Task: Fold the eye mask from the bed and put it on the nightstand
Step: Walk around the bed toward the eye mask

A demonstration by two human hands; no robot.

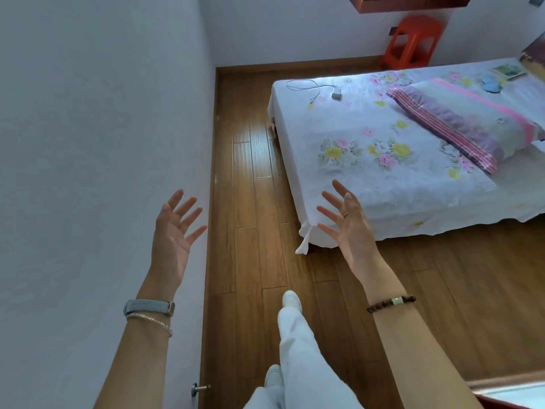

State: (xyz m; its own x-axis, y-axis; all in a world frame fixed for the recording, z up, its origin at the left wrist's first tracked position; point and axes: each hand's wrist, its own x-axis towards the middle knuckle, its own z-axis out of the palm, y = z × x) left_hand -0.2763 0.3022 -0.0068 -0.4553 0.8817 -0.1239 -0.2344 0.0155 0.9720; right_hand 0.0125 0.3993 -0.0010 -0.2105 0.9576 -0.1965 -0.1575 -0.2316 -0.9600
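Observation:
A small light-blue eye mask [492, 83] lies on the floral bed sheet [368, 172] near the far right of the bed, beside a book. My left hand [174, 231] is raised palm up in front of the white wall, fingers spread, holding nothing. My right hand [346, 219] is raised palm up over the bed's near corner, fingers apart and empty. Both hands are far from the mask. No nightstand is clearly in view.
A folded purple and pink quilt [460, 125] lies across the bed. A charger with its cable [324, 91] rests near the bed's far-left corner. A red plastic stool [413, 42] stands by the far wall. Wooden floor [253, 202] runs between wall and bed.

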